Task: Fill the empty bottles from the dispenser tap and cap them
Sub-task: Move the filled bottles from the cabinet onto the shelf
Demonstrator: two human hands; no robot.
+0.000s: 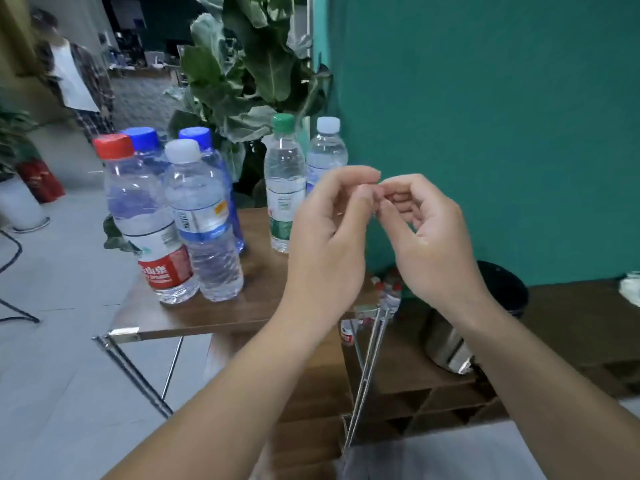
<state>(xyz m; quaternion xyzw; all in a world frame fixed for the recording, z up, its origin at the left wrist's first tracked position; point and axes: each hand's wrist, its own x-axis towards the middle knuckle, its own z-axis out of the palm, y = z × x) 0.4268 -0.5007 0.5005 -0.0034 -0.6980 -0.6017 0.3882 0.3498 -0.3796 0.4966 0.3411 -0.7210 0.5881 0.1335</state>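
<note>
Nearest us, two bare forearms rise from the lower edge and meet above the table's near right corner. We see the left hand (329,223) and the right hand (426,233) raised with fingers curled, their fingertips touching one another; whether anything small is pinched between them we cannot tell. Neither hand touches a bottle. The bottles stand capped on the wooden table (194,317), all to the left of and beyond the hands. A near cluster holds the red-capped bottle (145,220) and a white-capped bottle (201,220) side by side, with two blue-capped bottles (194,140) just behind them. Farther back, close behind the left hand, stand the green-capped bottle (284,181) and a second white-capped bottle (325,150). Below the right hand a dark bin (450,341) rests on a lower wooden surface. A leafy plant (249,64) rises behind the table against a teal wall (485,98).
</note>
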